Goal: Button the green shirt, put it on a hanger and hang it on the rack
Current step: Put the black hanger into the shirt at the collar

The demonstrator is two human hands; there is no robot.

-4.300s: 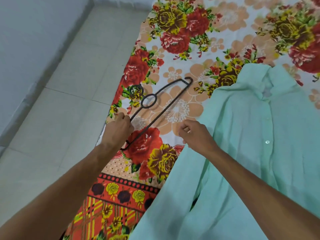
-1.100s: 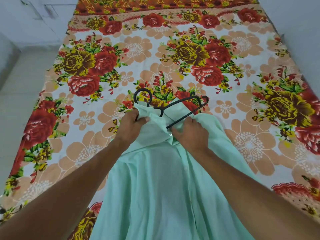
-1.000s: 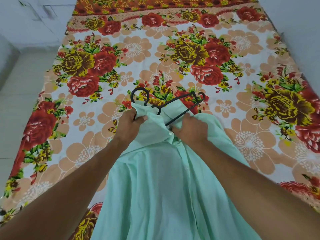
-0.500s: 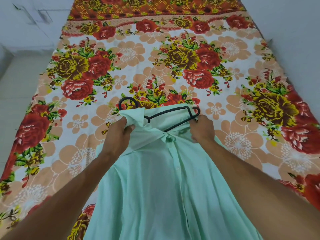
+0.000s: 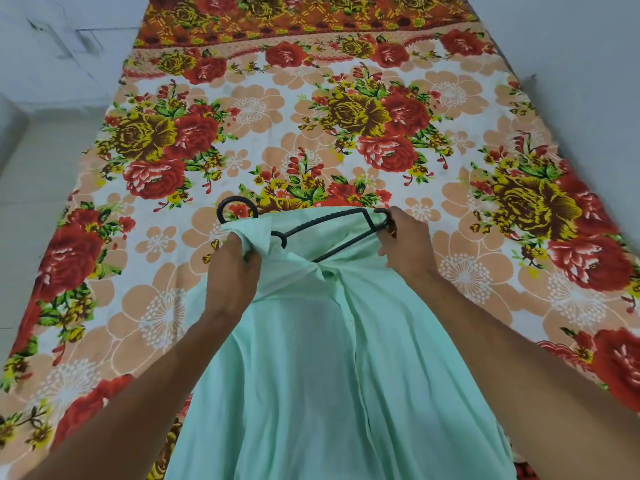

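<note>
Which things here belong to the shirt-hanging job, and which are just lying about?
In the job: green shirt, black hanger, left hand gripping the shirt's fabric, right hand holding the hanger's end.
Just there: floral bedsheet, tiled floor.

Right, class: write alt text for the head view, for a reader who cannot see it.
A black hanger sits partly inside the collar of a green shirt on a floral bedsheet. The left hand grips the collar; the right hand holds the hanger's end.

Two bare arms fill the lower corners of the frame: the left forearm (image 5: pixel 138 393) at lower left, the right forearm (image 5: pixel 519 358) at lower right. The left hand (image 5: pixel 232 268) and right hand (image 5: pixel 405 244) are bare too.
</note>
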